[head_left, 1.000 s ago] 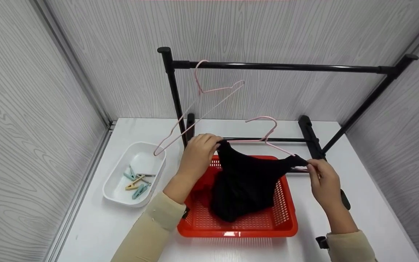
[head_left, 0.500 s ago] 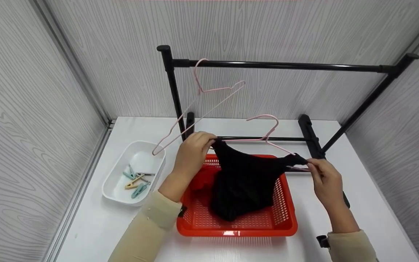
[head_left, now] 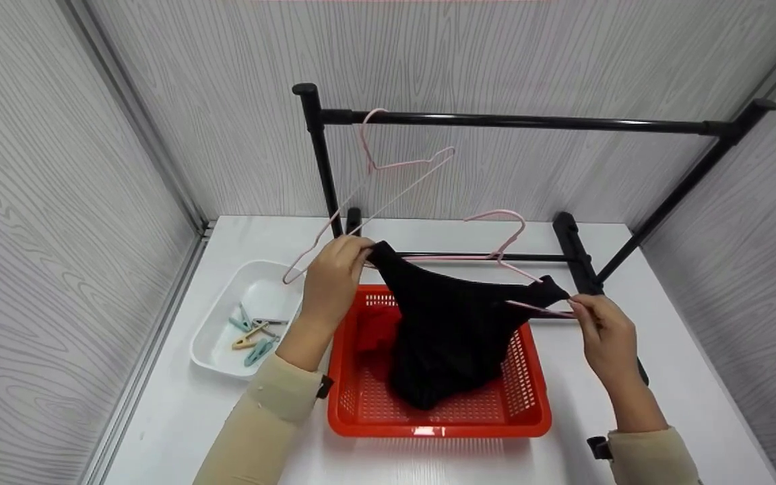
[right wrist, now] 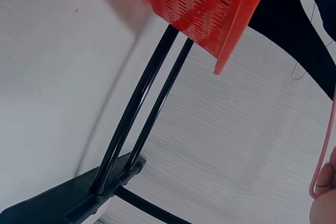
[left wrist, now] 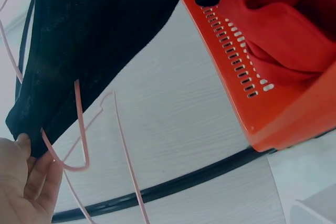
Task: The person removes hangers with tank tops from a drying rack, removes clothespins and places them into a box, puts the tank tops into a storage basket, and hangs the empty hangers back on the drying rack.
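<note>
A black sleeveless top (head_left: pixel 452 330) is stretched between both hands, its lower part bunched in the red basket (head_left: pixel 442 432). My left hand (head_left: pixel 327 279) pinches its left shoulder; in the left wrist view, the end of a pink hanger (left wrist: pixel 83 129) sticks out beside those fingers. At the other side my right hand (head_left: pixel 607 337) pinches the right shoulder near the pink hanger's end (right wrist: pixel 321 161). The hanger's hook (head_left: pixel 510 241) rises above the neckline, and part of its frame is hidden by the cloth. Red cloth (head_left: pixel 374 330) lies in the basket.
Behind the basket stands a black rack, its top bar (head_left: pixel 529 122) carrying a second pink hanger (head_left: pixel 403 164) at the left. A white tray (head_left: pixel 199 343) left of the basket contains several clothes pegs (head_left: pixel 248 337). Grey panels surround the white table (head_left: pixel 159 431).
My left hand has moved left and slightly up, drawing the top's left shoulder with it. The hanger has shifted a little right, while my right hand has barely moved.
</note>
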`<state>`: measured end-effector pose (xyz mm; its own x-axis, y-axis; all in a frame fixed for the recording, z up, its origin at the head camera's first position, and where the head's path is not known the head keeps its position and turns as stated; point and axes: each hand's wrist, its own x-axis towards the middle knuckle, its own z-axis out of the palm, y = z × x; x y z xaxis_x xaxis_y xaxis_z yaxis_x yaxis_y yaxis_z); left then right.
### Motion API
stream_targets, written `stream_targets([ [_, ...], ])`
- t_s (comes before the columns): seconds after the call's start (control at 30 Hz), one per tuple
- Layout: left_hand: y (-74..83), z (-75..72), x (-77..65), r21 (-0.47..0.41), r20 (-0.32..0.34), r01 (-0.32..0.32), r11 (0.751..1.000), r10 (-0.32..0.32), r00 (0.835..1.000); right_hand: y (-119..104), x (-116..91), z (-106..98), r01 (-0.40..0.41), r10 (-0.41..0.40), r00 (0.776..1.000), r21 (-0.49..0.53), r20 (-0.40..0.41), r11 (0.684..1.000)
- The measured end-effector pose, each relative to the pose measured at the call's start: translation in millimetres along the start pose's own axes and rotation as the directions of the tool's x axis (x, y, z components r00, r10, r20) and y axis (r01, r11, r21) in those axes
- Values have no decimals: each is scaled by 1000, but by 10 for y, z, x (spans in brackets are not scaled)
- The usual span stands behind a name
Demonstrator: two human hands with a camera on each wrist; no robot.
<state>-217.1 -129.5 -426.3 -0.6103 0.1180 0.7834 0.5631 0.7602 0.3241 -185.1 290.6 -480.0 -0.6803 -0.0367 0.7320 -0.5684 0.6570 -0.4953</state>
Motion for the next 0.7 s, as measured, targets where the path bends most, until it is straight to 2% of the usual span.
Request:
stream_targets([
  [0.4, -140, -39, -130, 53, -91, 115, 992, -110, 990, -1, 11, -42, -16, 16, 1000, 6, -4, 1000],
  [0.7, -128, 20, -226, 95, -99, 177, 980, -167, 981, -11, 24, -53, -26, 26, 1000, 35, -8, 999],
])
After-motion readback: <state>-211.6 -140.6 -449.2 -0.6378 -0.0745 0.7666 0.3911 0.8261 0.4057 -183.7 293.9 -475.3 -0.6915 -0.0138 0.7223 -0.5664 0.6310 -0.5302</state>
